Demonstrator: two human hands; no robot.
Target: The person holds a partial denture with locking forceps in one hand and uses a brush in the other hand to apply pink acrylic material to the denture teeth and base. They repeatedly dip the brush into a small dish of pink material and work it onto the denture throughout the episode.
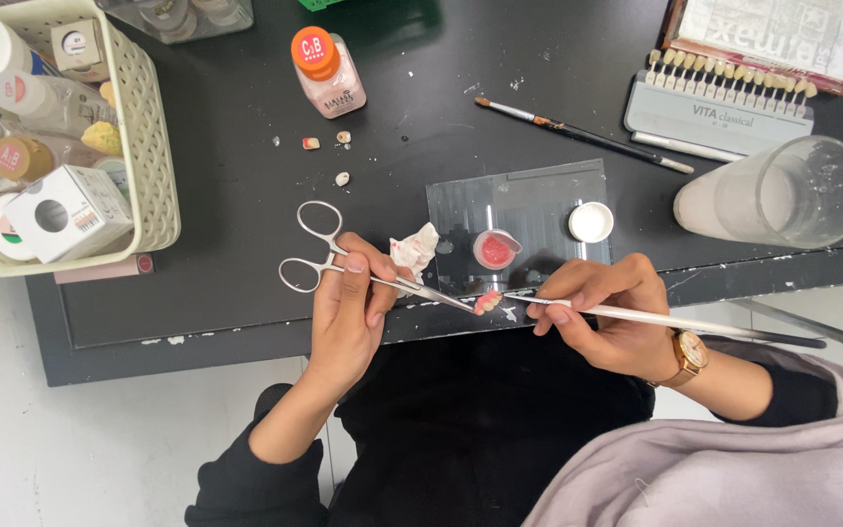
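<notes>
At the bottom of the frame are the person's dark sleeves and a pale grey garment at the lower right. Just above them, at the near edge of the dark worktop (246, 293), the left hand (348, 307) is closed around a pair of metal clamp scissors (363, 273), their ring handles pointing to the left. The tips grip a small pink and white dental piece (487, 302) near the centre of the frame. The right hand (602, 312), with a watch on its wrist, pinches a thin white brush (675, 321) whose tip touches that piece.

Just behind the hands lies a glass slab (539, 210) carrying a pink paste blob (496, 250) and a small white cap (590, 222), with a crumpled tissue (415, 248) at its left edge. Further back, a second brush (582, 133) lies slanted, and a clear glass of water (782, 193) stands at the right. A tooth shade guide (719, 102) sits at the upper right, an orange-capped bottle (329, 73) at top centre, and a cream basket (153, 146) of jars and boxes at the upper left
</notes>
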